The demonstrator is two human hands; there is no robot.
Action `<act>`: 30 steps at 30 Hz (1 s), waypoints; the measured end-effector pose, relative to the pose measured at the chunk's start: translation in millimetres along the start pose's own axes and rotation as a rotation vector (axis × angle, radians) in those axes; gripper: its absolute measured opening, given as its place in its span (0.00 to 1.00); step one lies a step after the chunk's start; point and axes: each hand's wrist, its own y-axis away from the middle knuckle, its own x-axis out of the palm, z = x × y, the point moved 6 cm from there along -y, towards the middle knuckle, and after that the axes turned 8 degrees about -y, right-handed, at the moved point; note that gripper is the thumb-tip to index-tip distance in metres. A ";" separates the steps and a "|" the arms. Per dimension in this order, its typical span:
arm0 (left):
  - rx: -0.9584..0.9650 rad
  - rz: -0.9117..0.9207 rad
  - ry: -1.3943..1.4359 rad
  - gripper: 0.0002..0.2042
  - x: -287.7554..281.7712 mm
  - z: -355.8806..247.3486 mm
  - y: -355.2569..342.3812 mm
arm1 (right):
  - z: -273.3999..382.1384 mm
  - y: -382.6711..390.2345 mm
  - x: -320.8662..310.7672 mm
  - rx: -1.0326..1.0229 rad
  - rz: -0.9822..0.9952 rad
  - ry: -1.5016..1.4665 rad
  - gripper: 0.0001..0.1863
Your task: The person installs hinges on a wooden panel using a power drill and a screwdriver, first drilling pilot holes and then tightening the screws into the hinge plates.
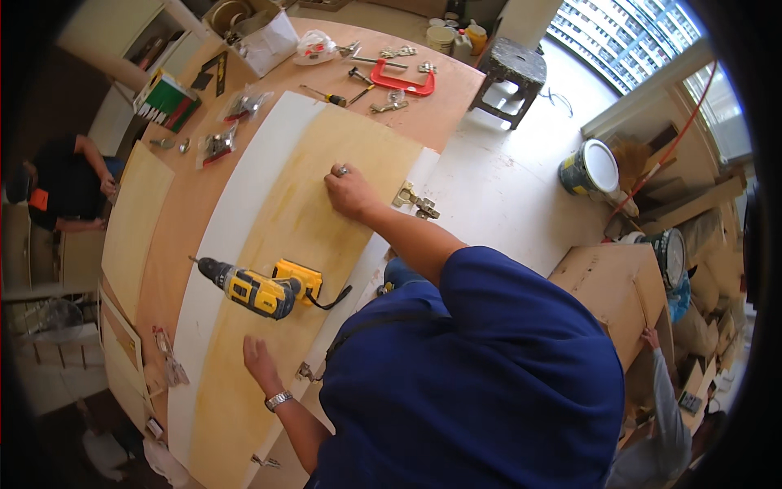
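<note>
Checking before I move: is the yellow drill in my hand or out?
Out of hand: the yellow drill rests on the wooden panel between your right hand and left hand, with a visible gap to each.

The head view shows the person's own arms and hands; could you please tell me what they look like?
Neither the left hand nor the right hand wears a glove. A watch with a silver metal band is on the left wrist. A short, dark blue sleeve covers the upper right arm, leaving the right forearm uncovered. I cannot make out a left sleeve.
</note>
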 end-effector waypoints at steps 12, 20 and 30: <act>0.563 0.064 0.286 0.24 59.6 -184.1 31.8 | -27.7 -7.2 -22.1 0.135 -0.262 -0.434 0.05; 0.233 -0.092 0.726 0.06 57.0 -177.4 26.5 | -47.6 -12.9 26.6 0.401 0.097 -0.443 0.14; 0.271 -0.284 0.934 0.28 56.9 -196.7 21.6 | -68.1 -11.1 -4.3 0.376 -0.020 -0.744 0.16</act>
